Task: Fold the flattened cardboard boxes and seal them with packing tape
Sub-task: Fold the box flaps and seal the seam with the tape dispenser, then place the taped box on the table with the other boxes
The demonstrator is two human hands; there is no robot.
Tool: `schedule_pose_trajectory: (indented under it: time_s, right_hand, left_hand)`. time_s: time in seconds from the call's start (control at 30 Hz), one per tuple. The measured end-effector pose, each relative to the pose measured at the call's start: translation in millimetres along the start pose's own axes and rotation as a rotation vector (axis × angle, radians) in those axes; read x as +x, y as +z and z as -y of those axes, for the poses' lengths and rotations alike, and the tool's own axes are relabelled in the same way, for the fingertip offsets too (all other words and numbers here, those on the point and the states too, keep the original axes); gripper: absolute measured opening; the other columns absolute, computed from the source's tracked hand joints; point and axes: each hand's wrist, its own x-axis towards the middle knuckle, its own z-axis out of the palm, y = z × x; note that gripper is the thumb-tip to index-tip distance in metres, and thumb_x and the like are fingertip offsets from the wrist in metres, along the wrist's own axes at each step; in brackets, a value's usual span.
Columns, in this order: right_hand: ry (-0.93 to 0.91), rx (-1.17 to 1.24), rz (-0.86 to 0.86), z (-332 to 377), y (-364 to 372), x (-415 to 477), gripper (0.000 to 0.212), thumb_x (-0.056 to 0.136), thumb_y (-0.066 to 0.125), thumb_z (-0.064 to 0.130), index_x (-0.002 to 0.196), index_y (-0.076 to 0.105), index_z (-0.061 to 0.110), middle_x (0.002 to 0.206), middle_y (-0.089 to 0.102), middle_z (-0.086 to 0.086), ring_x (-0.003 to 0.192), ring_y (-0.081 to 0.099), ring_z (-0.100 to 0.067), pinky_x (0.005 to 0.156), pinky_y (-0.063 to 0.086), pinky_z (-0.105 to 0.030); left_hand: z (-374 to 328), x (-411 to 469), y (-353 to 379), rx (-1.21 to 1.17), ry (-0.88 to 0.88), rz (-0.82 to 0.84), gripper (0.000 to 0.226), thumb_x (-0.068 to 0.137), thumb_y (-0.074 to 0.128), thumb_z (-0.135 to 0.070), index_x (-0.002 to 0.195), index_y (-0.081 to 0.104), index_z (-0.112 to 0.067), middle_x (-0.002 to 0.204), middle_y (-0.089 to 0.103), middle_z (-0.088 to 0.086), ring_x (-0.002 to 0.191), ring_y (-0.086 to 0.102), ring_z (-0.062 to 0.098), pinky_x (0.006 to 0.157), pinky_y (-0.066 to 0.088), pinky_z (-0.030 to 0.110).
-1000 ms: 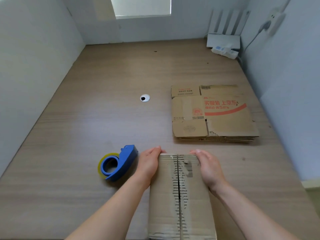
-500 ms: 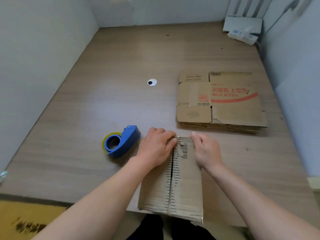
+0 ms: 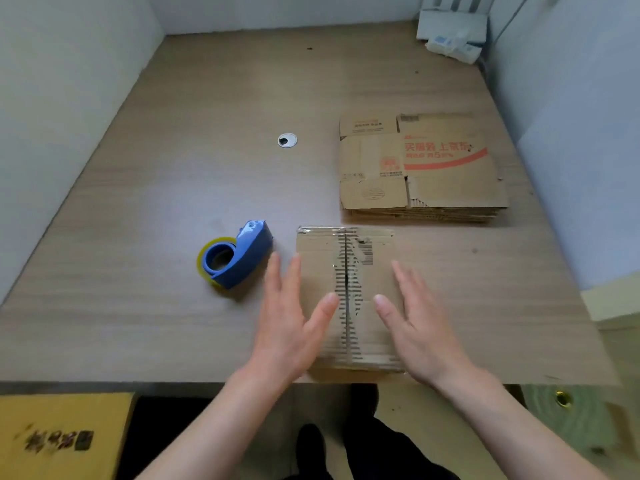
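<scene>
The left grip (image 3: 287, 327) and right grip (image 3: 415, 327) have let go of the folded brown cardboard box's (image 3: 320, 265) far edge and drawn back, fingers straight, flanking it, and the box now lies wholly on the wooden desk (image 3: 138, 271).

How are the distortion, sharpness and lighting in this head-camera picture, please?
Head view: wide-angle lens bows the side edges of the table; light is soft and even, a faint shadow beside the tape dispenser, a small highlight on its top; print on the flattened box stack is blurred.
</scene>
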Motion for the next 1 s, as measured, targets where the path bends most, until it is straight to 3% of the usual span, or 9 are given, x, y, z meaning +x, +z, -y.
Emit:
schedule_pose_trajectory:
  time_s: [0.07,0.17,0.33,0.43,0.53,0.67,0.77,0.83,1.0]
  right_hand:
    - [-0.032,0.012,0.007,-3.2,17.0,-18.9,0.08,0.09,0.038,0.071,0.157,0.011,0.036,0.147,0.021,0.029,0.133,0.012,0.022,0.11,0.012,-0.009]
    - [-0.036,0.088,-0.186,-8.4,33.0,-27.0,0.068,0.094,0.05,0.051,0.154,0.031,0.026,0.148,0.04,0.015,0.135,0.037,0.003,0.114,0.029,-0.02]
    - [-0.12,0.02,-0.037,-19.6,27.6,-33.0,0.093,0.079,0.044,0.082,0.156,0.02,0.035,0.149,0.032,0.018,0.131,0.035,0.003,0.108,0.03,-0.021]
    - [-0.185,-0.137,0.091,-32.0,23.3,-39.1,0.1,0.075,0.047,0.085,0.156,0.011,0.039,0.155,0.031,0.005,0.131,0.041,-0.012,0.11,0.04,-0.034]
    - [-0.187,-0.182,0.066,-33.0,23.9,-41.1,0.098,0.077,0.048,0.082,0.156,0.014,0.035,0.15,0.037,-0.002,0.127,0.046,-0.019,0.108,0.043,-0.039]
    - [-0.161,-0.15,0.055,-28.0,22.5,-43.4,0.091,0.082,0.062,0.066,0.156,0.021,0.033,0.151,0.039,-0.001,0.13,0.045,-0.021,0.111,0.038,-0.035]
    - [-0.051,0.0,0.046,-17.4,19.5,-43.9,0.088,0.075,0.062,0.076,0.149,0.03,0.041,0.144,0.04,0.016,0.13,0.042,-0.008,0.102,0.035,-0.02]
    - [0.03,0.086,-0.02,-6.2,25.9,-40.3,0.087,0.074,0.058,0.078,0.146,0.036,0.036,0.138,0.044,0.016,0.124,0.043,-0.005,0.099,0.037,-0.022]
    - [0.05,0.011,-0.228,1.5,51.5,-40.5,0.076,0.077,0.076,0.054,0.141,0.042,0.029,0.134,0.052,0.01,0.12,0.047,-0.007,0.096,0.035,-0.025]
  left_hand:
    - [7.8,-25.0,14.2,0.134,0.05,0.076,0.093,0.082,0.038,-0.076,0.157,0.013,-0.027,0.164,-0.015,-0.005,0.151,-0.001,0.013,0.12,0.019,0.035]
    - [9.7,-32.5,22.7,0.181,0.091,0.025,0.083,0.088,0.048,-0.065,0.155,0.023,-0.023,0.164,-0.008,0.008,0.15,0.013,0.027,0.113,0.031,0.04]
    - [31.6,-28.1,6.6,0.231,0.227,0.183,0.126,0.057,0.04,-0.095,0.157,0.015,-0.023,0.161,-0.027,-0.004,0.149,0.015,0.026,0.112,0.033,0.041]
    - [39.2,-21.8,-2.8,0.314,0.293,0.25,0.13,0.053,0.034,-0.096,0.157,0.013,-0.023,0.16,-0.028,-0.002,0.147,0.023,0.031,0.11,0.036,0.042]
    - [37.4,-21.6,-3.0,0.351,0.324,0.265,0.124,0.059,0.032,-0.095,0.157,0.014,-0.021,0.162,-0.023,0.004,0.14,0.034,0.037,0.106,0.039,0.044]
    - [33.7,-24.8,-1.9,0.332,0.278,0.261,0.109,0.069,0.052,-0.084,0.155,0.015,-0.029,0.162,-0.024,-0.005,0.135,0.04,0.035,0.106,0.04,0.044]
    - [28.0,-26.2,-2.3,0.209,0.219,0.263,0.101,0.068,0.059,-0.082,0.151,0.02,-0.04,0.159,-0.023,-0.02,0.142,0.032,0.025,0.11,0.038,0.043]
    - [25.8,-26.5,-2.5,0.156,0.204,0.243,0.099,0.067,0.06,-0.081,0.15,0.024,-0.04,0.158,-0.021,-0.023,0.144,0.028,0.02,0.11,0.037,0.042]
    - [25.6,-28.1,-1.9,0.158,0.215,0.23,0.098,0.068,0.07,-0.073,0.149,0.029,-0.035,0.16,-0.018,-0.021,0.145,0.026,0.017,0.111,0.037,0.039]
